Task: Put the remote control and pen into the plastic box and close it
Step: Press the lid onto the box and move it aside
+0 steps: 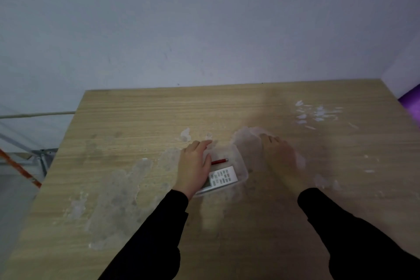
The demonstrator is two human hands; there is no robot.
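A clear plastic box (242, 167) sits mid-table with a white remote control (223, 178) and a red pen (219, 161) lying inside it. My left hand (193, 166) rests on the box's left rim, fingers stretched over it. My right hand (280, 159) is blurred by motion and holds the translucent lid (248, 137), which stands tilted just right of and behind the box. The lid does not cover the box.
The wooden table (136, 143) carries pale dried smears at left and white flecks (316, 113) at back right. A grey wall stands behind. A purple object (411, 107) lies beyond the right edge, and metal bars with an orange strip (20, 168) past the left edge.
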